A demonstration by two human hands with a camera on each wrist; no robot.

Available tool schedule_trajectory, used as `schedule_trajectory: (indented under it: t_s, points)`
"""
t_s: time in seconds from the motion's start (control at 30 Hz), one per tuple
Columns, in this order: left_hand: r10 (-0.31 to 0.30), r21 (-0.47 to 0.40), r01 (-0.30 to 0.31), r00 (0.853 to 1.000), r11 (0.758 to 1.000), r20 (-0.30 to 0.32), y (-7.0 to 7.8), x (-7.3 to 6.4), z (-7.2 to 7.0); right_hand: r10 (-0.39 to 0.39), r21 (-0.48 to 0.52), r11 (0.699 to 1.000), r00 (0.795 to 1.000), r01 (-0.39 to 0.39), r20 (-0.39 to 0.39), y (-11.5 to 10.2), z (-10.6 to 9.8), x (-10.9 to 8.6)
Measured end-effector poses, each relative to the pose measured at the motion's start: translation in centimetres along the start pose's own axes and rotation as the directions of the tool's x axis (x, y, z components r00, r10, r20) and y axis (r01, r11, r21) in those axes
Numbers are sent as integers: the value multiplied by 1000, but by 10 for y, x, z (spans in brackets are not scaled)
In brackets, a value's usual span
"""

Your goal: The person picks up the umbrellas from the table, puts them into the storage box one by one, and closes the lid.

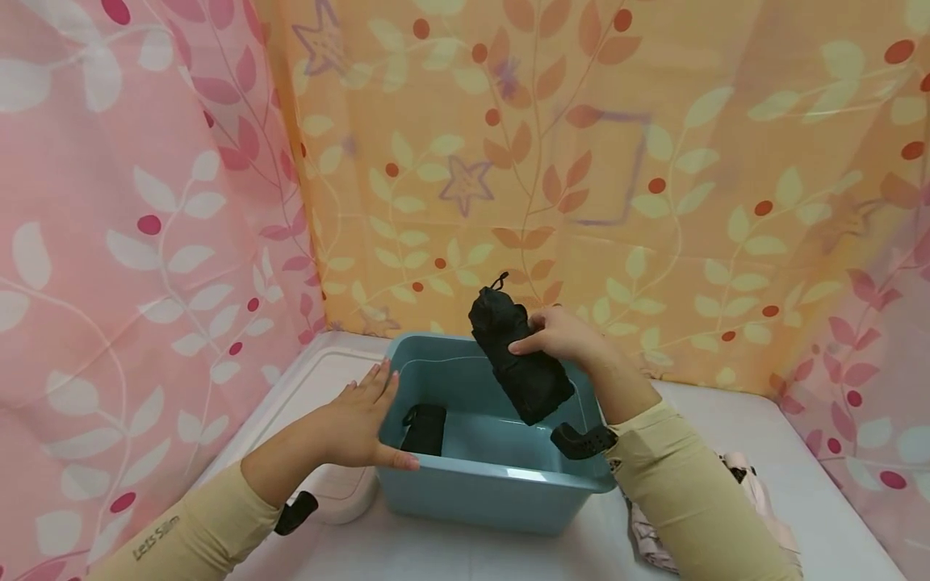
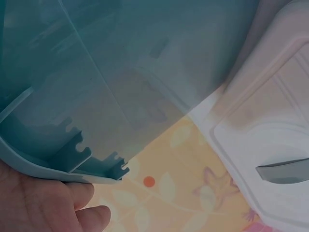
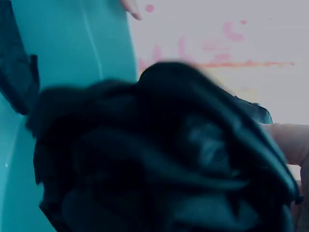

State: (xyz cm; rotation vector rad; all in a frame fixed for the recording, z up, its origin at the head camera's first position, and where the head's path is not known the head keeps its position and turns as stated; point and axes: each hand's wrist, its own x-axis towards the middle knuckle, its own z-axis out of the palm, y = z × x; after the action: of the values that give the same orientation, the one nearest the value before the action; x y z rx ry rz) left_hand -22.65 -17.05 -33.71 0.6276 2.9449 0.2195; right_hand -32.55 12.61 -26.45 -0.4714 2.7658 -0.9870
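Observation:
In the head view my right hand (image 1: 563, 335) grips a black drawstring pouch (image 1: 519, 355) by its side, thumb across the front. The pouch hangs tilted above the blue-green plastic tub (image 1: 501, 492), its cord loop at the upper end. The same pouch (image 3: 159, 159) fills much of the right wrist view, blurred and dark. My left hand (image 1: 356, 420) rests on the tub's left rim, fingers stretched out and thumb along the front edge. A second black pouch (image 1: 425, 429) lies inside the tub at the left. In the left wrist view fingers (image 2: 91, 217) show beside the rim.
Left of the tub lies a whitish lid (image 1: 345, 492) with a grey latch (image 2: 285, 171). A folded pale pink cloth item (image 1: 654, 537) sits on the white table (image 1: 697, 420) at the right, partly behind my sleeve. Patterned curtains (image 1: 407, 186) surround the table.

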Motion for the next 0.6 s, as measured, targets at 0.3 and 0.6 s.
schedule_trajectory:
  t_s: [0.3,0.6]
  points:
    - [-8,-9,8,1000,1000,-3,0,2,0,60,-60,997,996,-56,72,-10,29,23]
    - [-24,0,24,1000,1000,-6,-1,2,1,86,-142,988,988,-67,126,-7,56,41]
